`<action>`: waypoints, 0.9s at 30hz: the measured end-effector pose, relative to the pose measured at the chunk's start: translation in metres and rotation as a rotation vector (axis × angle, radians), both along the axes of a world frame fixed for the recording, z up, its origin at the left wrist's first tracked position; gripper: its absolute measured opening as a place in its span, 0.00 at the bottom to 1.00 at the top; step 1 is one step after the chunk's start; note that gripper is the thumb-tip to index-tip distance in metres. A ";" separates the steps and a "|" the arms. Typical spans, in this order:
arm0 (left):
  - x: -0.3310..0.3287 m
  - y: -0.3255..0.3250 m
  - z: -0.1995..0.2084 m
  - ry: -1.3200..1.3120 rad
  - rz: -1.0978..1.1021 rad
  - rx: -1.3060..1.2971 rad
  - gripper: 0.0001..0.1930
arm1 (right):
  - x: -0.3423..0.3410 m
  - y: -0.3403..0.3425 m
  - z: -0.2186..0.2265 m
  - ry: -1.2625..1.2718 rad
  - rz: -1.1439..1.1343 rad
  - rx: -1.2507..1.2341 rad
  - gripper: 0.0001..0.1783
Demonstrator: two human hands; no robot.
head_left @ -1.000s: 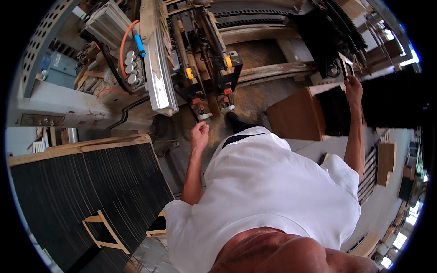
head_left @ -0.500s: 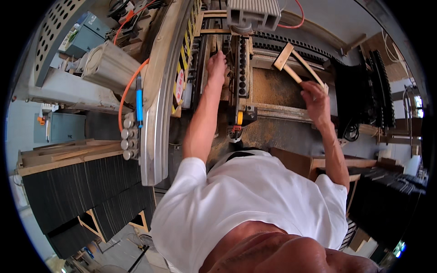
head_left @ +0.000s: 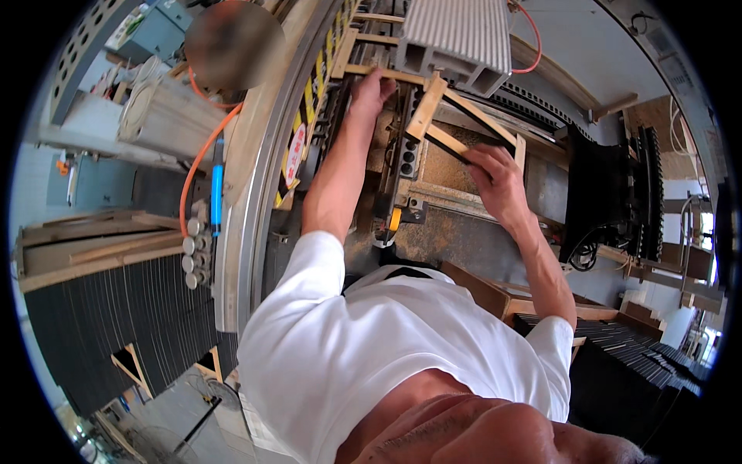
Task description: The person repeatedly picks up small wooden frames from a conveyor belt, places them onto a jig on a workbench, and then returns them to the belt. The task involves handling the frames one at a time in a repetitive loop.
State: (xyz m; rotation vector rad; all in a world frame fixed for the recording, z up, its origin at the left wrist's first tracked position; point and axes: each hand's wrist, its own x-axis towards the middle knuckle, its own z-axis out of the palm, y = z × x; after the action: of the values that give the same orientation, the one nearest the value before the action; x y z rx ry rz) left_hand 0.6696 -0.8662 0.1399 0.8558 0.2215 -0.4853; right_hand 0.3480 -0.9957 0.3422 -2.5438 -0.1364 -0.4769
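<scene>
My right hand [head_left: 501, 182] is closed on the near side of a small four-sided wooden frame [head_left: 427, 107], pale wood with black edges, held tilted above the machine's sawdusty bed. Farther left, my left hand [head_left: 371, 91] reaches into the machine beside a row of dark round parts. Its curled fingers meet the near bar of a second wooden frame [head_left: 348, 52], which lies between the machine's rails; the fingertips are partly hidden. The left corner of the held frame comes close to that bar's right end.
A ribbed grey metal housing [head_left: 454, 42] overhangs the work spot. To the left runs a metal beam [head_left: 251, 185] with a striped warning strip. Stacked black-sided frames [head_left: 100, 325] stand at lower left, more at lower right [head_left: 618, 348]. Black bellows [head_left: 607, 193] sit at right.
My right hand has brought its wooden frame leftward, toward the frame in the machine. My left hand has moved slightly farther in, to that frame's near bar. The view has shifted a little.
</scene>
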 end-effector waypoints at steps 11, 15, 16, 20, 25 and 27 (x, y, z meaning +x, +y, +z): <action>-0.342 0.208 0.054 0.124 -0.024 0.180 0.11 | 0.138 0.074 -0.103 -0.164 0.229 -0.283 0.19; -0.417 0.261 0.067 0.163 0.045 0.248 0.12 | 0.162 0.083 -0.109 -0.088 0.177 -0.547 0.21; -0.430 0.269 0.071 0.165 0.067 0.240 0.13 | 0.169 0.086 -0.105 -0.064 0.159 -0.614 0.21; -0.471 0.300 0.053 0.277 0.187 0.277 0.12 | 0.202 0.071 -0.103 -0.117 0.164 -0.735 0.17; -0.486 0.324 0.027 0.339 0.420 0.256 0.12 | 0.252 0.055 -0.100 -0.035 0.109 -0.892 0.07; -0.489 0.332 0.006 0.373 0.528 0.227 0.10 | 0.272 0.054 -0.096 0.037 0.073 -0.943 0.06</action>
State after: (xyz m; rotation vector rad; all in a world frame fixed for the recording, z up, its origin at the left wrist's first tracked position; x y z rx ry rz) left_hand 0.1806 -0.5340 0.1458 0.8811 0.8349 -0.1182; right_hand 0.6195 -0.9415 0.2467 -3.4396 -0.5478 -0.3856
